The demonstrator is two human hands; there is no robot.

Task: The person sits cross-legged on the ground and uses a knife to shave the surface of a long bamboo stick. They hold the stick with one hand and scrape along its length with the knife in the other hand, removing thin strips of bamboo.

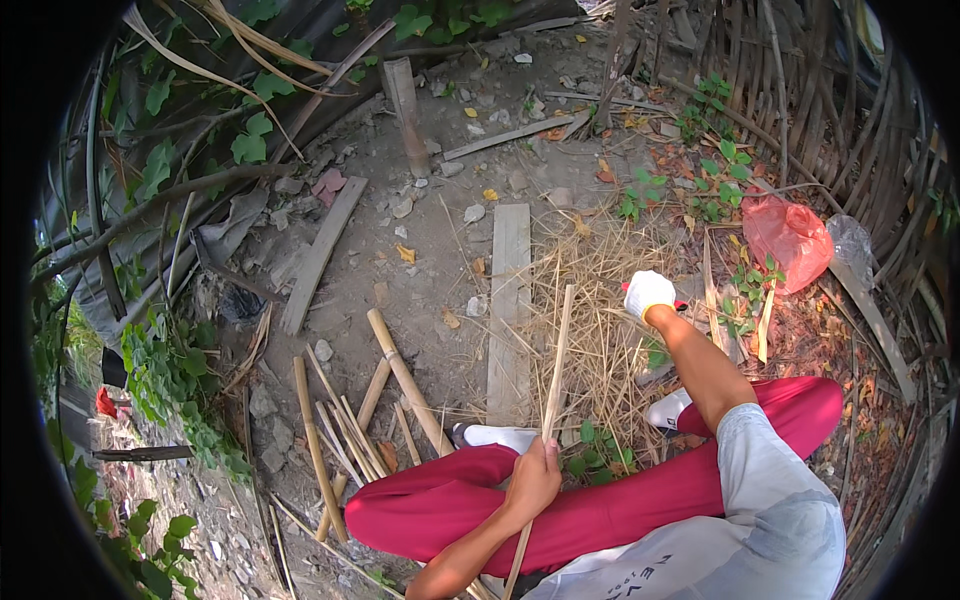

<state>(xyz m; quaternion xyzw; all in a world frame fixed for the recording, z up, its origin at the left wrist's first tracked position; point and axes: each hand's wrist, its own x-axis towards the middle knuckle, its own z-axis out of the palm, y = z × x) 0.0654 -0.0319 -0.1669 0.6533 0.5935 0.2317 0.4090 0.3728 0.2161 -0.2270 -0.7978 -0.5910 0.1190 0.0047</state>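
Note:
My bare left hand (535, 477) is closed round a long, pale split bamboo strip (558, 370). The strip slants up across my lap, its upper end over the straw and its lower end beside my shirt. My right hand (650, 293), in a white glove, is clenged in a fist out over the straw, apart from the strip. Bits of a red-handled tool (681, 305) stick out on either side of the fist; its kind and working end cannot be made out. A flat grey board (509, 300) lies on the ground left of the strip.
Bamboo poles (408, 380) and thin strips lie left of my knee. Dry straw (590, 260) covers the ground ahead. A red plastic bag (787, 240) lies at the right near a stick fence (830, 110). A short wooden post (406, 118) stands farther off; another plank (325, 255) lies left.

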